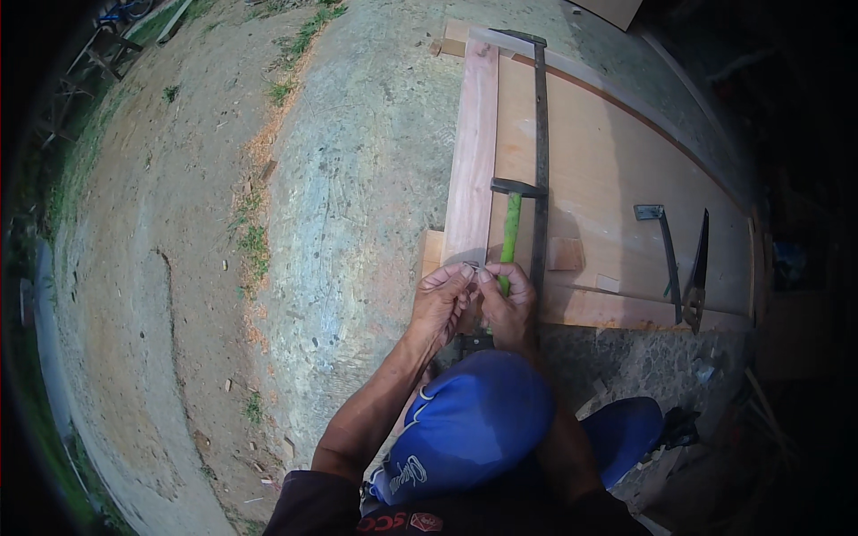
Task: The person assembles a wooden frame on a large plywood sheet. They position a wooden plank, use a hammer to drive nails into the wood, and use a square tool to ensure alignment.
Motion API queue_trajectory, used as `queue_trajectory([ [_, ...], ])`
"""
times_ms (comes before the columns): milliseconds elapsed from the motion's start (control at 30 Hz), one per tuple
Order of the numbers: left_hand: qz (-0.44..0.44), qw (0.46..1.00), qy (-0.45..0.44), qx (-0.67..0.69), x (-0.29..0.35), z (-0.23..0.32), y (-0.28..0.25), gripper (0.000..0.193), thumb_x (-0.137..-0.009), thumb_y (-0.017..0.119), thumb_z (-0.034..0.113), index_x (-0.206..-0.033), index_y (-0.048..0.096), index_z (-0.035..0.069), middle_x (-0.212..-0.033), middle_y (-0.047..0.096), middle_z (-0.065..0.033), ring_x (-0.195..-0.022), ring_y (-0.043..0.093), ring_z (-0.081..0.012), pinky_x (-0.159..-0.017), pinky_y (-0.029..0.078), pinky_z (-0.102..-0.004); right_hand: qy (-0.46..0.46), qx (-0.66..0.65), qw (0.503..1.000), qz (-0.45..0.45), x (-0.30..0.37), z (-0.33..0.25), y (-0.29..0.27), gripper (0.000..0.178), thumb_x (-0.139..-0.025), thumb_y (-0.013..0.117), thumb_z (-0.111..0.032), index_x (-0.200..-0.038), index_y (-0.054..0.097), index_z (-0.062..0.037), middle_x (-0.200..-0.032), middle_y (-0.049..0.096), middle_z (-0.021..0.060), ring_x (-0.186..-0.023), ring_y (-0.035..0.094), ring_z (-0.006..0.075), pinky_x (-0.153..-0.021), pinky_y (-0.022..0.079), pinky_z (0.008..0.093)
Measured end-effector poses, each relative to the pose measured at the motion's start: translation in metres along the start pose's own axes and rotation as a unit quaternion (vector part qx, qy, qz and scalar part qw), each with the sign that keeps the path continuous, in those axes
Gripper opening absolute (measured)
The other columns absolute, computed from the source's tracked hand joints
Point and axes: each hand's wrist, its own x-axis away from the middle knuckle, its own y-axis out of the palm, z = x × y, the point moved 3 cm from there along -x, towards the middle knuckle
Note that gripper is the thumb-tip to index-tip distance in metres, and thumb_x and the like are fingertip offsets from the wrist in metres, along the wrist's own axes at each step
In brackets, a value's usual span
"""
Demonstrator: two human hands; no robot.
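Note:
My left hand (pixel 439 304) and my right hand (pixel 509 305) meet over the near end of a pale wooden board (pixel 471 152). Thumbs and fingers of both are pinched around a tiny, thin thing (pixel 475 267), too small to make out. Beside my right hand lies a hammer (pixel 511 228) with a bright green handle, which passes partly behind the fingers. Its dark head rests near a long dark metal bar clamp (pixel 541 116), which runs along the board's right side. Under these is a wide, framed wooden panel (pixel 617 170).
On the panel's right part lie a try square (pixel 668 259) and a handsaw (pixel 697 277). Small wood blocks (pixel 565 254) sit closer in. Below my hands are my blue-clothed knees (pixel 474 411). Concrete (pixel 357 179) stretches left toward wood shavings (pixel 259 161) and bare earth.

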Motion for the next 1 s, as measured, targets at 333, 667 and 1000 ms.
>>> queue_trajectory([
  [333, -0.070, 0.974, 0.075, -0.200, -0.032, 0.039, -0.026, 0.014, -0.102, 0.062, 0.011, -0.106, 0.070, 0.002, -0.082, 0.067, -0.0002, -0.066, 0.054, -0.0062, -0.061, 0.045, -0.0212, -0.132, 0.133, 0.982, -0.028, -0.017, 0.008, -0.011, 0.043, -0.100, 0.058, -0.010, -0.141, 0.047, -0.0013, -0.105, 0.065, 0.0117, -0.091, 0.064, 0.0201, -0.083, 0.053, 0.0328],
  [667, -0.108, 0.872, 0.075, -0.472, -0.051, 0.044, -0.038, 0.017, -0.102, 0.063, 0.015, -0.108, 0.076, 0.005, -0.080, 0.061, 0.0077, -0.069, 0.048, -0.0026, -0.062, 0.041, -0.0219, 0.030, 0.400, 0.905, -0.145, 0.005, -0.063, -0.052, 0.046, -0.100, 0.053, -0.011, -0.145, 0.044, -0.0033, -0.114, 0.066, 0.0291, -0.106, 0.067, 0.0441, -0.088, 0.053, 0.0452],
  [1000, -0.116, 0.880, 0.124, -0.444, -0.054, 0.038, -0.040, 0.017, -0.102, 0.063, 0.016, -0.107, 0.075, 0.005, -0.078, 0.058, 0.0075, -0.060, 0.041, -0.0022, -0.053, 0.034, -0.0214, -0.116, 0.483, 0.840, -0.218, 0.005, -0.083, -0.050, 0.051, -0.098, 0.051, -0.005, -0.148, 0.042, 0.0004, -0.105, 0.067, 0.0316, -0.096, 0.067, 0.0481, -0.083, 0.053, 0.0518],
])
